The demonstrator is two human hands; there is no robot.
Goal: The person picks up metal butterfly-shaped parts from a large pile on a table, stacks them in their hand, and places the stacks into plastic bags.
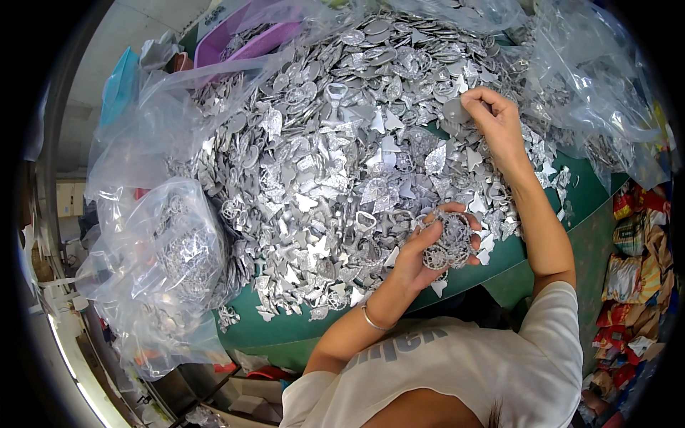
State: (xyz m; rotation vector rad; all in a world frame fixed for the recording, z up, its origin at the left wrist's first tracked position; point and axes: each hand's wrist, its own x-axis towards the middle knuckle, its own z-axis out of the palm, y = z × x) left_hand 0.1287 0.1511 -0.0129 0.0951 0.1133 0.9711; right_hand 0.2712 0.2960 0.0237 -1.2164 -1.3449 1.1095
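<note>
Spread over a green table [264, 332] lies a large heap of small silver-grey metal pieces [307, 164], many flat, some round, some cut in shapes. My left hand [421, 250] is closed around a bunch of openwork metal pieces [448, 240] near the table's front edge. Further off to the right, my right hand [492, 121] pinches a flat round metal disc [455, 110] between thumb and fingers, just above the heap. A piece shaped like a bottle opener [335, 96] rests on the far part of the heap.
Clear plastic bags [178, 250] with metal pieces stand at the left; another clear bag [592, 85] lies at the far right. A purple bin [246, 39] sits at the back left, near a turquoise container [120, 85]. Colourful packages [631, 278] are piled beyond the table's right edge.
</note>
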